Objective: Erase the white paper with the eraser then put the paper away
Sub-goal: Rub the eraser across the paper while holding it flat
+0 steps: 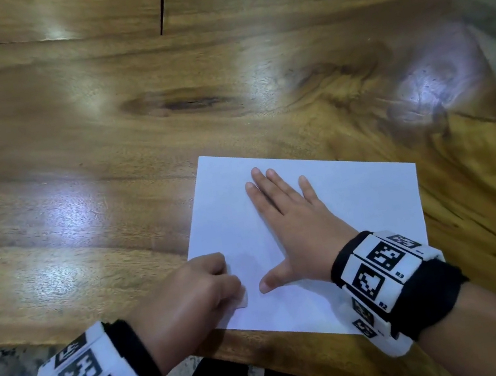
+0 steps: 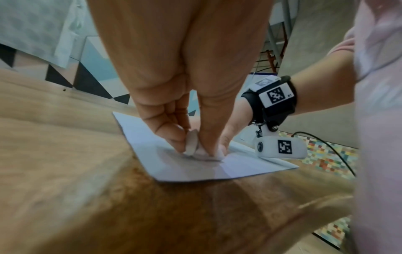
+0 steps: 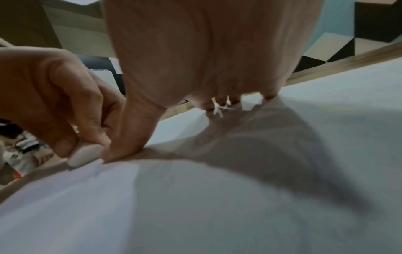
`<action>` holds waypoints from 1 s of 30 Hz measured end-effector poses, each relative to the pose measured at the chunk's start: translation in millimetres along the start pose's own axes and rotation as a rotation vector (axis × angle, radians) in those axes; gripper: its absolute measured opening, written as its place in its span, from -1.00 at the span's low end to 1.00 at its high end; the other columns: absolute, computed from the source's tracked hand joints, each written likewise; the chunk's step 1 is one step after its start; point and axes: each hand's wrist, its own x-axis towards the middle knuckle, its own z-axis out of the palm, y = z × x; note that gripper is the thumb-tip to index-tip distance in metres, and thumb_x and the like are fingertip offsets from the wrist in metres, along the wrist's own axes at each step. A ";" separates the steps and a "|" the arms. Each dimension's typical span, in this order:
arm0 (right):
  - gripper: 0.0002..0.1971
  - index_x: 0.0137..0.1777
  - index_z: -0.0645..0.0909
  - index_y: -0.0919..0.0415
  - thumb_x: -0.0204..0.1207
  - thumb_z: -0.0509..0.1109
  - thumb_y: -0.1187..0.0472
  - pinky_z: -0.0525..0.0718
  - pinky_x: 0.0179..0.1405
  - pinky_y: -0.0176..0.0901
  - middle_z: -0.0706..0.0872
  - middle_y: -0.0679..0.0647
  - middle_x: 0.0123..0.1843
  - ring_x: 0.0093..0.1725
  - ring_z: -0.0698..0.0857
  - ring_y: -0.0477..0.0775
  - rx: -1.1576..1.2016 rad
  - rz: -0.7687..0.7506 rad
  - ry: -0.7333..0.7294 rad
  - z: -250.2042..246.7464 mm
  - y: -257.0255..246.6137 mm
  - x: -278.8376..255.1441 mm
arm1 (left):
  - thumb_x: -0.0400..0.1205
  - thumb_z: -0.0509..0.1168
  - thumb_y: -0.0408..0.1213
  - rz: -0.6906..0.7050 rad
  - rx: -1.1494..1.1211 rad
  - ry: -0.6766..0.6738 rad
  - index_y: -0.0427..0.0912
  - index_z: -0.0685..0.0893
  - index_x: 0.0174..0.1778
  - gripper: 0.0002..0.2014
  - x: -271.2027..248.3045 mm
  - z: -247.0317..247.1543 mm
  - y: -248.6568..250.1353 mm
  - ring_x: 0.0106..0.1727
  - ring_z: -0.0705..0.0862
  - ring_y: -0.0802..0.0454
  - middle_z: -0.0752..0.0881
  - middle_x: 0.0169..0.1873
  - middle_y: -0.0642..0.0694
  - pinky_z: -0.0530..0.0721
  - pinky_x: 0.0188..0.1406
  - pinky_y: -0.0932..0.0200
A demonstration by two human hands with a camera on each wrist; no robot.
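Rubbing so close to the sheet's near-left edge is the main risk here: the left hand (image 1: 188, 293) is pinching the eraser (image 2: 191, 143) between thumb and curled fingers (image 2: 172, 135) and pressing it onto the white paper (image 1: 354, 203) right beside that border, so a hard stroke toward the edge is likely to catch it, crease it or tear it. The right hand (image 1: 296, 229) is lying flat on the sheet with fingers spread wide, holding nothing, only pinning the paper down; if that pressure is easing, the smooth desk (image 1: 102, 146) is probably letting the sheet slide or bunch under the eraser. The paper's near edge is also sitting close to the desk's front rim, so a pull toward the body could be dragging it partly off.

The paper is lying flat on the desk, slightly turned, in front of the person and toward the right. It is looking clean and white; no marks are showing clearly, though blur makes that hard to judge. The eraser is small, pale and rounded, mostly hidden by the fingers.
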 end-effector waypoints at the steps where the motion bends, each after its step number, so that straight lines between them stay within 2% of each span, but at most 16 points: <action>1: 0.37 0.60 -0.48 0.22 0.20 0.49 -0.37 -0.38 0.60 0.08 -0.56 0.04 0.61 0.59 -0.50 -0.01 0.045 0.012 0.019 -1.7 2.5 0.7 | 0.47 0.25 -0.13 -0.001 0.012 0.002 0.07 0.60 -0.24 -0.96 -0.3 0.0 0.7 -0.40 0.55 0.09 0.45 -0.35 0.09 0.64 -0.45 0.11; 4: 0.32 0.63 -0.38 0.22 0.24 0.56 -0.24 -0.34 0.55 -0.26 -0.46 -0.01 0.65 0.62 -0.40 -0.06 0.172 0.056 0.076 -10.7 14.2 3.8 | 0.46 0.30 -0.22 -0.031 0.002 -0.013 0.02 0.65 -0.28 -0.95 1.6 -2.1 3.5 -0.40 0.53 0.14 0.41 -0.38 0.15 0.63 -0.41 0.14; 5: 0.30 0.64 -0.36 0.19 0.24 0.56 -0.22 -0.32 0.52 -0.30 -0.43 -0.03 0.66 0.63 -0.38 -0.07 0.180 0.055 0.086 -12.3 17.3 4.6 | 0.46 0.32 -0.25 -0.043 -0.010 -0.043 0.01 0.66 -0.29 -0.94 5.0 -4.7 4.3 -0.41 0.51 0.19 0.39 -0.41 0.17 0.59 -0.37 0.25; 6: 0.29 0.65 -0.34 0.17 0.24 0.56 -0.22 -0.31 0.51 -0.31 -0.42 -0.04 0.67 0.63 -0.37 -0.07 0.175 0.047 0.091 -12.8 19.2 5.3 | 0.46 0.35 -0.25 -0.048 -0.006 -0.087 0.00 0.68 -0.28 -0.95 11.1 -9.6 5.5 -0.42 0.47 0.26 0.39 -0.44 0.18 0.47 -0.38 0.44; 8: 0.28 0.65 -0.34 0.12 0.24 0.55 -0.25 -0.29 0.53 -0.29 -0.42 -0.04 0.66 0.63 -0.37 -0.05 0.161 0.036 0.096 -11.8 19.1 6.1 | 0.45 0.41 -0.20 -0.065 0.023 -0.114 -0.02 0.73 -0.26 -0.99 29.9 -26.7 7.3 -0.41 0.48 0.28 0.49 -0.46 0.16 0.37 -0.42 0.50; 9: 0.28 0.65 -0.34 0.09 0.24 0.54 -0.27 -0.29 0.54 -0.27 -0.43 -0.05 0.66 0.63 -0.38 -0.05 0.154 0.035 0.098 -10.9 18.1 6.3 | 0.44 0.42 -0.22 -0.105 0.011 -0.061 -0.04 0.75 -0.24 -0.97 41.5 -38.9 7.6 -0.38 0.54 0.18 0.58 -0.43 0.11 0.36 -0.42 0.50; 11: 0.26 0.65 -0.35 0.03 0.25 0.52 -0.29 -0.27 0.57 -0.21 -0.44 -0.05 0.66 0.63 -0.39 -0.03 0.143 0.043 0.101 -10.1 16.9 6.9 | 0.42 0.44 -0.34 -0.205 -0.049 0.158 -0.14 0.76 -0.15 -0.88 69.3 -62.8 1.6 -0.33 0.59 0.04 0.69 -0.37 -0.04 0.41 -0.40 0.43; 13: 0.26 0.65 -0.36 0.01 0.24 0.51 -0.31 -0.25 0.61 -0.16 -0.44 -0.04 0.66 0.63 -0.39 -0.01 0.131 0.049 0.097 -10.5 16.0 7.3 | 0.42 0.44 -0.37 -0.281 -0.124 0.336 -0.19 0.74 -0.11 -0.85 93.0 -78.7 -3.1 -0.37 0.56 0.05 0.68 -0.39 -0.07 0.42 -0.43 0.35; 14: 0.26 0.65 -0.36 0.01 0.24 0.51 -0.31 -0.24 0.62 -0.14 -0.44 -0.04 0.66 0.64 -0.38 0.00 0.122 0.051 0.097 -10.7 15.7 7.6 | 0.42 0.45 -0.36 -0.312 -0.146 0.366 -0.20 0.73 -0.12 -0.86 101.8 -81.6 -3.3 -0.38 0.55 0.06 0.67 -0.40 -0.06 0.41 -0.45 0.32; 18: 0.26 0.65 -0.37 0.05 0.26 0.49 -0.32 -0.20 0.64 -0.10 -0.41 -0.07 0.66 0.64 -0.36 0.04 0.086 0.049 0.094 -12.1 15.4 8.8 | 0.43 0.44 -0.28 -0.350 -0.079 0.386 -0.20 0.74 -0.13 -0.87 112.1 -69.7 -0.4 -0.35 0.52 0.04 0.61 -0.41 -0.02 0.30 -0.52 0.30; 20: 0.26 0.65 -0.36 0.06 0.26 0.49 -0.32 -0.19 0.64 -0.09 -0.37 -0.09 0.67 0.64 -0.35 0.04 0.087 0.045 0.096 -12.2 15.5 9.1 | 0.43 0.44 -0.30 -0.330 -0.038 0.380 -0.19 0.75 -0.13 -0.87 108.4 -65.3 -1.4 -0.29 0.54 0.05 0.62 -0.36 -0.05 0.35 -0.54 0.43; 22: 0.25 0.65 -0.34 0.07 0.25 0.49 -0.32 -0.20 0.64 -0.10 -0.30 -0.09 0.67 0.64 -0.34 0.06 0.085 0.042 0.102 -12.0 15.3 9.3 | 0.41 0.46 -0.34 -0.315 -0.024 0.301 -0.18 0.77 -0.16 -0.88 105.0 -66.5 -2.9 -0.30 0.55 0.07 0.66 -0.36 -0.06 0.37 -0.53 0.61; 24: 0.25 0.66 -0.33 0.07 0.25 0.49 -0.32 -0.19 0.64 -0.09 -0.25 -0.08 0.67 0.64 -0.33 0.06 0.091 0.042 0.106 -11.5 15.1 9.1 | 0.39 0.47 -0.36 -0.311 -0.034 0.241 -0.16 0.77 -0.17 -0.88 106.4 -71.8 -2.9 -0.32 0.57 0.07 0.67 -0.38 -0.05 0.35 -0.51 0.57; 28: 0.25 0.66 -0.32 0.06 0.25 0.52 -0.30 -0.18 0.65 -0.06 -0.24 -0.08 0.66 0.64 -0.35 0.04 0.122 0.048 0.102 -11.7 14.8 9.1 | 0.41 0.45 -0.36 -0.298 -0.046 0.326 -0.20 0.76 -0.14 -0.87 115.7 -76.8 -0.4 -0.31 0.59 -0.03 0.68 -0.36 -0.11 0.46 -0.41 0.26; 30: 0.25 0.66 -0.32 0.06 0.24 0.52 -0.29 -0.17 0.65 -0.06 -0.23 -0.09 0.66 0.64 -0.34 0.04 0.126 0.047 0.104 -11.6 14.8 9.5 | 0.42 0.45 -0.33 -0.297 -0.002 0.301 -0.19 0.75 -0.15 -0.88 111.3 -73.6 1.2 -0.27 0.59 -0.01 0.69 -0.31 -0.12 0.44 -0.40 0.28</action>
